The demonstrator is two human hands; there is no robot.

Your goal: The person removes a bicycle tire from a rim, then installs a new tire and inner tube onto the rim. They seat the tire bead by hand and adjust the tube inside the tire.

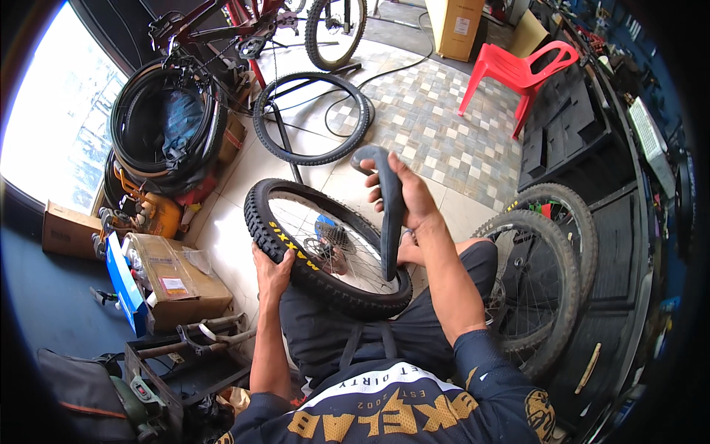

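Left grip (274,270): bare hand, closed partway round the tyre (277,233) at its left side, thumb on the sidewall. Right grip (407,194): raised, fingers curled round a dark grey inner tube (391,237), fingertips showing past its left edge. Tube bends over to the left at the top, hangs down in front of the wheel's right side; can't tell if its low end touches.

Tyre is knobby, yellow lettering, on a spoked wheel with a cassette (336,237). Wheel sits tilted over the person's lap, near edge against the dark shorts (318,325).

Containers, left side: cardboard box (188,292) on the floor, clear plastic at its top, other contents hidden. Blue carton (124,285) stands tilted against its left. Smaller cardboard box (68,231) behind, by the wall; can't see inside. Dark open-frame crate (175,411) lower left, grey fork tubes (222,323) across its far end. Dark bag (81,399) beside the crate, contents not visible.

Tyre stack (126,152) upper left has blue plastic (181,122) lying in its centre. Tall carton (452,29) at the top, inside not visible. Two wheels (573,296) lean together at right, beside black panelled units (573,129).
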